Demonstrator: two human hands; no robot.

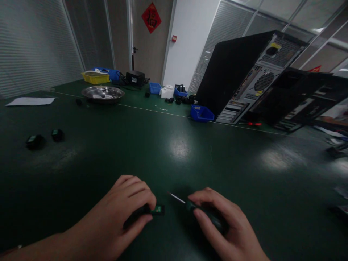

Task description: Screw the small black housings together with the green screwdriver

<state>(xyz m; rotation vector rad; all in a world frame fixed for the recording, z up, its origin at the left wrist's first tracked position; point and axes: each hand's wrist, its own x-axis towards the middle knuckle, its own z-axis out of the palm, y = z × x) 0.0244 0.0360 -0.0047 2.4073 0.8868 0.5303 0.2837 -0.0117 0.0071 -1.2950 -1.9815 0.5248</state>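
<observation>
My left hand (136,203) is closed around a small black piece with a green circuit board (158,209) showing at its right end. The fingers hide most of that piece, so its kind is unclear. My right hand (220,221) grips a screwdriver (191,207) by its dark handle. Its thin metal shaft points up and left, towards the circuit board but apart from it. Farther left on the green table (141,145) lie two small black parts, one (34,141) nearer the edge and another (57,135) beside it.
A black computer tower (233,69) stands at the back right, a blue bin (201,113) at its foot. A metal dish (102,95), white paper (30,101), a yellow basket (95,77) and a black adapter box (135,78) are along the back left. A red-handled tool (254,124) lies by the tower.
</observation>
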